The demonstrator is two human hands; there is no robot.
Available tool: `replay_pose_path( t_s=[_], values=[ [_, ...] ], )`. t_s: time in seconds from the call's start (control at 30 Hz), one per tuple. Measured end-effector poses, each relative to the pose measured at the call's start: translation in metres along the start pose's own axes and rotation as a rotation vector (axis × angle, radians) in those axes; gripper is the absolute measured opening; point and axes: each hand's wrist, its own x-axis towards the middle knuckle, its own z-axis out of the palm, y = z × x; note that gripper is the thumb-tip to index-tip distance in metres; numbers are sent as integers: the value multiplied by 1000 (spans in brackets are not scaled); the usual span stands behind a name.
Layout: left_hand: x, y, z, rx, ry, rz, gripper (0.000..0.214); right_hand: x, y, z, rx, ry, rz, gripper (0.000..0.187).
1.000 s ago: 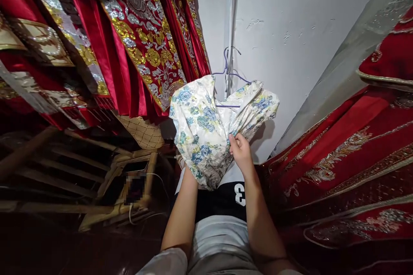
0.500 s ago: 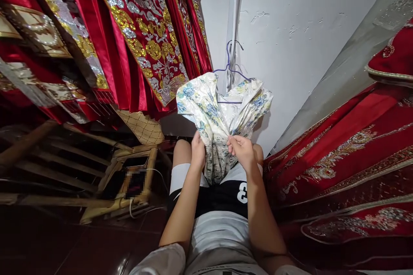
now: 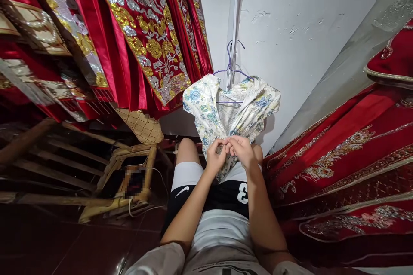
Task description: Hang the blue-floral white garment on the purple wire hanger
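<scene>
A white garment with blue and green flowers (image 3: 213,109) hangs on a purple wire hanger (image 3: 230,66) hooked by a white pole against the wall. My left hand (image 3: 215,157) and my right hand (image 3: 241,151) meet at the garment's front, just below its open neck. Both pinch the fabric with curled fingers, fingertips touching each other. The lower part of the garment drops behind my hands toward my lap. I sit in black and white shorts (image 3: 222,195).
Red robes with gold and silver embroidery (image 3: 142,34) hang at the left. More red embroidered cloth (image 3: 348,167) lies at the right. A bamboo stool (image 3: 129,184) holding a phone on a white cable stands at my left on a dark red floor.
My left hand has come out from under the garment and risen to meet the right hand at the front. The fabric has been drawn together and hangs narrower.
</scene>
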Motion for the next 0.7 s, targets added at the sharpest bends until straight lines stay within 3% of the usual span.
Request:
replay_pose_path(
  t_s=[0.13,0.3,0.37,0.47,0.53,0.63,0.7],
  values=[
    [2,1,-4,84,-89,20,17,40,-26,-6,120,93,-51,29],
    [-1,-8,-8,222,-287,44,19,113,-88,-3,161,187,-154,25],
    [4,-10,-14,279,-389,75,17,125,-106,-1,124,192,-212,23],
    [30,0,-28,322,-500,140,15,120,-118,0,54,141,-298,23],
    [60,16,-37,285,-437,216,13,108,-118,-1,18,103,-337,23],
    [117,49,-43,183,-134,342,30,94,-117,-2,-24,66,-352,25],
    [154,71,-43,200,-67,421,34,91,-120,-2,-44,45,-352,26]
  ],
)
